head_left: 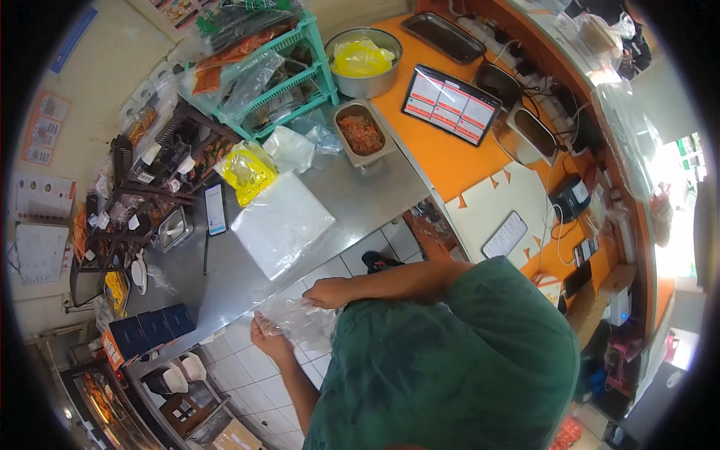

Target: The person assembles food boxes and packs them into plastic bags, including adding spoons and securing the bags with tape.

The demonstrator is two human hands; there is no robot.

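Note:
A clear plastic bag (304, 321) stretches between my two hands, just off the front edge of the steel counter (360, 195). My left hand (271, 339) pinches one corner of it, fingers closed. Higher up and to the right, my right hand (328, 293) grips the bag's upper edge. Part of the bag disappears behind my green shirt. On the counter beyond my hands lies a stack of clear plastic sheets or bags (283, 223). A yellow plastic packet (246, 172) touches its far edge.
A phone (215, 209) lies left of the stack. Behind are a metal tray of chopped food (360, 133), a teal rack (277, 97) and a large pot (364, 84). To the right, a tablet (450, 103) stands on the orange counter. Dark blue boxes (154, 325) sit at the near left edge.

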